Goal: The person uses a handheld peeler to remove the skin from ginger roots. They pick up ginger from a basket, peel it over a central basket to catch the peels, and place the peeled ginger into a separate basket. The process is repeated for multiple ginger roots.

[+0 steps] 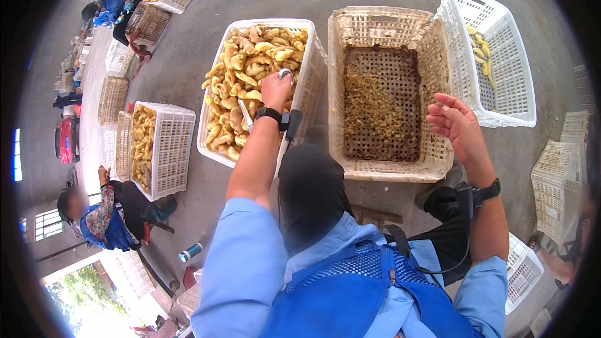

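My left hand (276,90) is over a white plastic crate (303,103) heaped with ginger rhizomes (256,68). It is closed around a metal tool that looks like scissors (285,74); a ring handle shows above the fist and a pointed blade below the wrist. My right hand (453,119), with slightly curled fingers and nothing visible in it, hovers near the right wall of a dirty, mud-stained plastic crate (389,176). Small yellowish scraps (375,108) lie on that crate's floor. To its right, a tilted white crate (509,56) holds several ginger pieces (483,51).
Another ginger-filled crate (171,150) stands at left, beside a seated person (108,216). A second person (110,7) sits farther off among crates. A blue bottle (190,252) lies on the concrete floor. Stacked crates (558,183) stand at far right, near another person's arm (556,265).
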`<move>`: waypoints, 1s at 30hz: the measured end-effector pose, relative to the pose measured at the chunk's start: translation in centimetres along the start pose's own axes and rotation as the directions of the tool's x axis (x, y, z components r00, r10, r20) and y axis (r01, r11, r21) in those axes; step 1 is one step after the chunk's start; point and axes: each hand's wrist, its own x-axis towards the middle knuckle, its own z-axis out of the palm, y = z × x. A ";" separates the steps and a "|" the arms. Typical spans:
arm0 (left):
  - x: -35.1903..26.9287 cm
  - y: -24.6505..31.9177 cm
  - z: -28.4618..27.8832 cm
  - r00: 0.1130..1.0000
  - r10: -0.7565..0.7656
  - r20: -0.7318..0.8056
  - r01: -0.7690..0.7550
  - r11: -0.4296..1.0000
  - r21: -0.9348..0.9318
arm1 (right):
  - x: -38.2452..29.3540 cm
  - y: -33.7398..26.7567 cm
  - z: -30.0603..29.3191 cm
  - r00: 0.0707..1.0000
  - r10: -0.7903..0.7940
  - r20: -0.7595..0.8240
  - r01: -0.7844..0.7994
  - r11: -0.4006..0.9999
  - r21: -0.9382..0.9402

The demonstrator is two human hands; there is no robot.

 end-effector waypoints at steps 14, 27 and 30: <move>-0.3 0.1 -0.4 0.973 -0.091 0.211 0.162 0.924 -0.348 | 0.7 1.3 2.0 0.996 0.069 0.054 -0.065 0.996 -0.066; -5.3 17.6 -10.2 0.843 0.218 0.493 0.284 0.597 -0.750 | -0.7 -0.2 4.3 0.975 0.086 0.207 -0.093 0.995 0.024; -8.6 23.8 -9.2 0.747 0.374 0.550 0.271 0.584 -0.765 | -1.7 -0.9 5.3 0.944 0.051 0.327 -0.089 0.991 0.102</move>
